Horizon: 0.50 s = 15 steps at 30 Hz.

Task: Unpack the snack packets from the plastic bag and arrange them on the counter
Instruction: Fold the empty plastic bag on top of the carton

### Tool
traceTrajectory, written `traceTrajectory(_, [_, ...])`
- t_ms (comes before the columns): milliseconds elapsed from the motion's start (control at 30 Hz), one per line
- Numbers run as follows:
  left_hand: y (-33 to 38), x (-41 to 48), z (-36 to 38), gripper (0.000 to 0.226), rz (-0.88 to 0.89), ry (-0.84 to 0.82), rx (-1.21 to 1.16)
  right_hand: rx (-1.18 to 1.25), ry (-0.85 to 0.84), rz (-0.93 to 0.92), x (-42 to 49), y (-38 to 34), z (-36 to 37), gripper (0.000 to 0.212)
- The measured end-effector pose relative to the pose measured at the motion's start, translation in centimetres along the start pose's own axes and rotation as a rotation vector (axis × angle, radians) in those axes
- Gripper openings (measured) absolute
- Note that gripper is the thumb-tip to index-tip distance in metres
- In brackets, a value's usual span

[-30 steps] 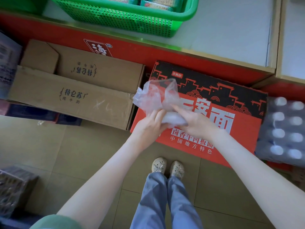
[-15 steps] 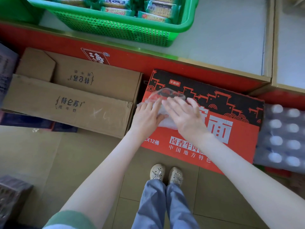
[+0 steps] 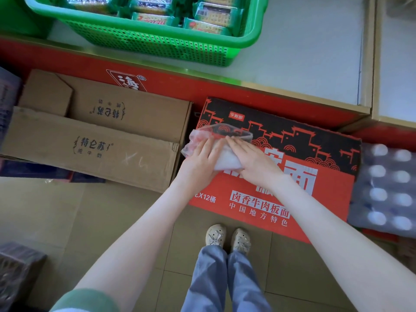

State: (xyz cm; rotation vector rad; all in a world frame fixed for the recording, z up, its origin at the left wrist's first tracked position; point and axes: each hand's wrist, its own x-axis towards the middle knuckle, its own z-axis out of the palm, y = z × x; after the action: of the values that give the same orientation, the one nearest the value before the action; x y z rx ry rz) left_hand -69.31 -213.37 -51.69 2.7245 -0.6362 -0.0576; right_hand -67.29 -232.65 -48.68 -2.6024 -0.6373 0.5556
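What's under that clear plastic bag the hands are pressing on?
The plastic bag lies on a red and black carton; its print shows through the bag's far edge. The left hand and right hand press flat on it, hiding the middle, so any contents cannot be seen.

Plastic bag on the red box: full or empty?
Empty, apparently: the plastic bag lies flattened on the red box under the left hand and right hand; print shows through.
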Motion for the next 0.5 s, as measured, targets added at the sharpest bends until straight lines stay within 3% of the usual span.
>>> traceTrajectory(100, [1.0,0.9,-1.6,0.059,-0.091,0.046,-0.051,0.183,0.145,0.145,-1.0,-0.5,-1.6,0.064])
traceTrajectory(200, [2.4,1.1,-3.2,0.050,-0.232,0.079,-0.246,0.285,0.313,0.224,-2.0,-1.1,-3.0,0.059])
traceTrajectory(267, [3.2,1.3,-4.8,0.044,-0.177,0.158,-0.215,0.326,0.253,0.195,-2.9,-1.6,-4.3,0.073])
traceTrajectory(333, [3.8,2.0,-6.9,0.034,-0.075,0.247,-0.103,0.209,0.169,0.108,-4.3,-1.7,-5.9,0.093])
traceTrajectory(433, [4.8,4.4,-10.2,0.030,0.075,0.199,-0.014,0.158,0.235,0.137,-6.2,-1.0,-9.6,0.065])
traceTrajectory(500, [6.4,6.9,-12.4,0.039,0.059,0.089,-0.028,0.251,0.228,0.225,-6.8,0.0,-12.6,0.045])
